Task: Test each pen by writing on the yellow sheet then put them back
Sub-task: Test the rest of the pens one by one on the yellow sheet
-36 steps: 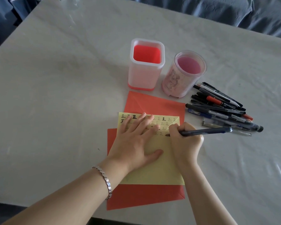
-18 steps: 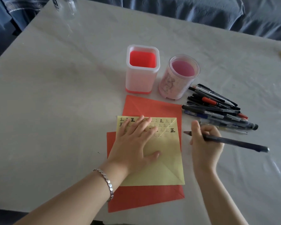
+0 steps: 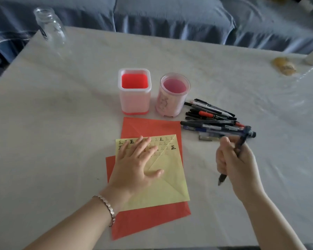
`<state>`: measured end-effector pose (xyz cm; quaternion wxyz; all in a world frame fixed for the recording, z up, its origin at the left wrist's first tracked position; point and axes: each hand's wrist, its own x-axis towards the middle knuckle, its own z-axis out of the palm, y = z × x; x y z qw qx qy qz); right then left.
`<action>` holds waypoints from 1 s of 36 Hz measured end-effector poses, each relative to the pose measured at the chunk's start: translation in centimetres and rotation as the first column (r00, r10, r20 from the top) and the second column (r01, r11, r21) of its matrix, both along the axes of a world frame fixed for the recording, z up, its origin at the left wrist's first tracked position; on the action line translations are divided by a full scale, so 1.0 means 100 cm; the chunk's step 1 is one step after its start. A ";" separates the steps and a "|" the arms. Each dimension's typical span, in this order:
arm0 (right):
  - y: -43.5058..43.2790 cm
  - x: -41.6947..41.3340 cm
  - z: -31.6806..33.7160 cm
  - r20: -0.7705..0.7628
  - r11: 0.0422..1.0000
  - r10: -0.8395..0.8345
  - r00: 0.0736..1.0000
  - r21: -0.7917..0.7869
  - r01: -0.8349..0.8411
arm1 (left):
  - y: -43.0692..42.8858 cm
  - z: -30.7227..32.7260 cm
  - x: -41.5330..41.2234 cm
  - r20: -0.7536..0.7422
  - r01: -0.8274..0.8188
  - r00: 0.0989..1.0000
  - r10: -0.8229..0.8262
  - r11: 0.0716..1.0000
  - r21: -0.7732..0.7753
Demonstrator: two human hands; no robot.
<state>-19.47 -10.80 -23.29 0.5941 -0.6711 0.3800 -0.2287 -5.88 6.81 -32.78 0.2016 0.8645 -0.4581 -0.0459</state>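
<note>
Right hand (image 3: 237, 165) fisted round dark blue plastic pen (image 3: 243, 138), clear of yellow paper sheet (image 3: 170, 186), on its right-edge side. Pen axis near–far, tip toward near edge of worktop (image 3: 61, 123). Heap of dark pens (image 3: 211, 121) just beyond right hand: likely return spot. Left hand (image 3: 134, 163) flat, pressing sheet.

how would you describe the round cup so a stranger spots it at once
On the white table, two cups stand just beyond the red paper. The round cup is the one on the right, beside the pile of pens. Unlike the square cup with its red bottom, it is cylindrical, pink inside and faintly patterned.
</note>
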 end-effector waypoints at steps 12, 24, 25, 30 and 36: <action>0.023 0.017 0.009 0.178 0.624 0.026 0.984 0.766 -0.156 | -0.001 -0.001 0.001 0.019 0.003 1.000 -0.003 1.000 0.007; 0.038 0.018 0.024 0.203 0.662 0.118 0.972 0.713 -0.230 | 0.000 -0.002 0.001 0.025 0.001 1.000 -0.001 1.000 0.012; 0.038 0.018 0.024 0.197 0.674 0.121 0.973 0.704 -0.226 | 0.000 -0.001 0.001 0.025 -0.001 1.000 0.000 1.000 0.014; 0.038 0.018 0.021 0.150 0.740 0.135 0.979 0.642 -0.200 | 0.000 0.000 0.001 0.036 -0.001 0.999 0.001 1.000 0.021; 0.025 0.013 -0.007 -0.432 0.970 0.238 0.870 0.067 -0.232 | 0.003 0.001 -0.002 -0.006 0.004 1.000 -0.004 1.000 0.013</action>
